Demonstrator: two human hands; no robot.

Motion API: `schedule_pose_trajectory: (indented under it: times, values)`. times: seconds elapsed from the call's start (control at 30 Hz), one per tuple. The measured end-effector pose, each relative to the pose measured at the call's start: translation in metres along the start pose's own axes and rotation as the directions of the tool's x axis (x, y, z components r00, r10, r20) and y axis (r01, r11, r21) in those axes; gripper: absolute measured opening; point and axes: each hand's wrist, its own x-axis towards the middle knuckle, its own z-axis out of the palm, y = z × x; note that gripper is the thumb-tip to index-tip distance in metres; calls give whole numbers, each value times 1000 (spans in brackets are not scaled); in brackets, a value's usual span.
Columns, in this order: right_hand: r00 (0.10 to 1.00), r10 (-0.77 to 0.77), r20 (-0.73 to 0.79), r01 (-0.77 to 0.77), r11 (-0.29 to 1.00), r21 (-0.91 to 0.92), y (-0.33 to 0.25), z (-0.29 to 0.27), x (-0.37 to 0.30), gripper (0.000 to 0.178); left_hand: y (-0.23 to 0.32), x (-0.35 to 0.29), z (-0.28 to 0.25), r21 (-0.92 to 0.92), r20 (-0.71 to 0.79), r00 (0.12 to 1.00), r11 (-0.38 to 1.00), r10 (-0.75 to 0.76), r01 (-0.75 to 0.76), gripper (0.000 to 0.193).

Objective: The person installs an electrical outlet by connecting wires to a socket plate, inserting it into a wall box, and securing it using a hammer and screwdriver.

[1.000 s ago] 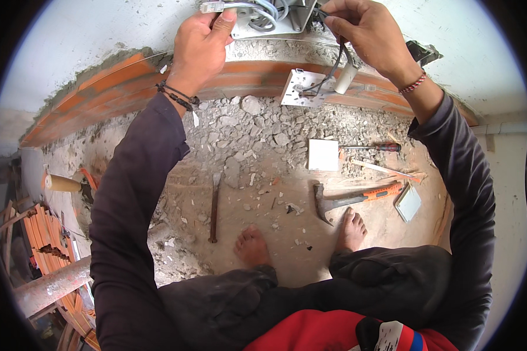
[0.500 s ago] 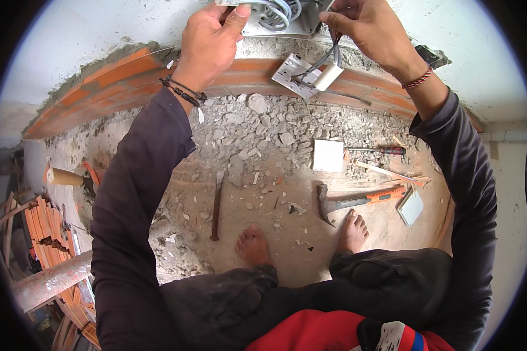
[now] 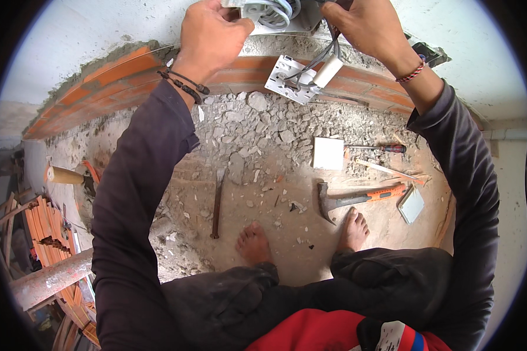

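At the top edge, a white electrical box (image 3: pixel 306 23) with coiled grey cable (image 3: pixel 277 14) sits against the wall, partly cut off by the frame. My left hand (image 3: pixel 214 41) is closed at its left side on a white plastic piece (image 3: pixel 253 10); its fingertips are partly hidden. My right hand (image 3: pixel 372 32) is closed round the cables (image 3: pixel 332 38) at the box's right side, fingers partly out of frame. Below the box, a white socket plate (image 3: pixel 289 79) with a white block (image 3: pixel 328 71) attached hangs by dark and grey wires in front of the bricks.
Rubble (image 3: pixel 257 126) lies along the wall's foot. On the floor are a rusty chisel (image 3: pixel 218 205), a claw hammer (image 3: pixel 357 200), a screwdriver (image 3: pixel 392 148), a white square plate (image 3: pixel 328 153) and a second plate (image 3: pixel 411 206). Bricks (image 3: pixel 50 225) and a pipe (image 3: pixel 52 279) stand at left.
The hanging socket plate has swung slightly left and turned. My left hand has rolled over and come a little to the right, the white piece shifting with it. My right hand has moved slightly left.
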Motion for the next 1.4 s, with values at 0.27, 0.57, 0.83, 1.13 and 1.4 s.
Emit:
schedule_pose_trajectory:
  times: [0.27,0.57,0.83,1.13,1.4]
  values:
    - [994,-106,-19,107,994,19,-28,16,-2,23,-14,1,5,-123,-39,999,992,-24,19,22]
    - [991,-114,-64,114,993,-3,-31,35,2,23,-9,3,2,108,-84,996,994,27,-18,12]
    - [980,-155,-122,152,988,-31,-34,29,-14,24,-22,5,5,209,-145,987,977,67,-36,11]
    - [900,-345,-267,340,938,-65,-60,33,-11,24,-24,9,1,-194,-52,989,973,-140,128,17]
    - [895,-299,-329,284,954,-95,-55,44,1,25,-27,13,7,193,-96,995,980,-19,38,13]
